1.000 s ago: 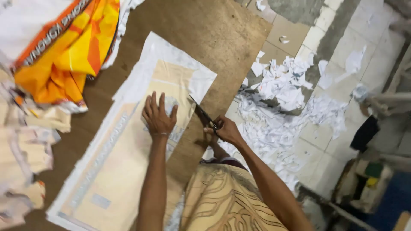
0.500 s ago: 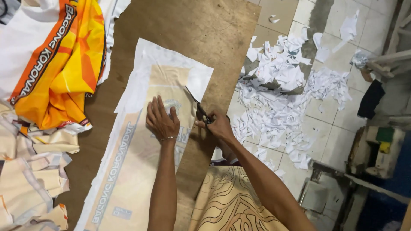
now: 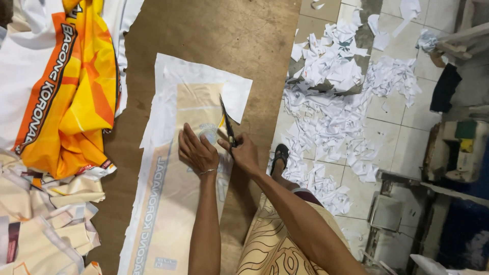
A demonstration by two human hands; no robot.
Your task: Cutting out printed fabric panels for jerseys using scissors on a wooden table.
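Now — left hand (image 3: 197, 151) fingers spread, flat on beige printed sheet (image 3: 175, 203) | right hand (image 3: 243, 153) fingers gripping scissors (image 3: 227, 124) — mid-frame, blades on sheet's white margin

1 head view looks steeply down, fairly near, probably tilted, at table (image 3: 204, 35).

The scissors' (image 3: 228, 126) handles are hidden inside the right hand (image 3: 243, 153), and the printed sheet (image 3: 175, 193) runs off the bottom edge.

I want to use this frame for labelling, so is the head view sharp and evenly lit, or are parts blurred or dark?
Head view: scissors and left hand fairly sharp; table evenly lit, no glare; lower right corner by the floor is dark.
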